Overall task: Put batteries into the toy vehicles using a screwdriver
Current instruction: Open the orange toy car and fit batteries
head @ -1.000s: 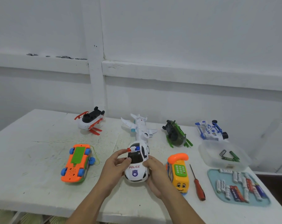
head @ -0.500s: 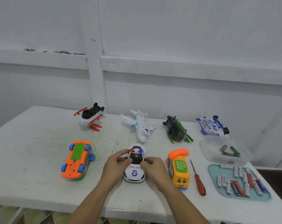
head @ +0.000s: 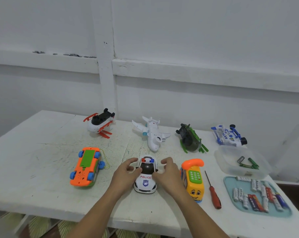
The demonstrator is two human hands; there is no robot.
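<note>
Police car (head: pixel 146 176) sits on its wheels near the table's (head: pixel 42 169) front edge, about mid-width, nose toward you. Your left hand (head: pixel 125 174) and right hand (head: pixel 168 174) flank it. Thumbs touch its sides, fingers are loosely curled and off the roof, so neither hand grasps it. Screwdriver (head: pixel 214 193) lies untouched to the right, between the phone toy (head: pixel 194 181) and the teal tray (head: pixel 231 183). The tray holds batteries (head: pixel 255 198) by the front right corner.

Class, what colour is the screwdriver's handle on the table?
Red-orange, seen in the head view: the screwdriver lies beside the yellow phone toy.
</note>
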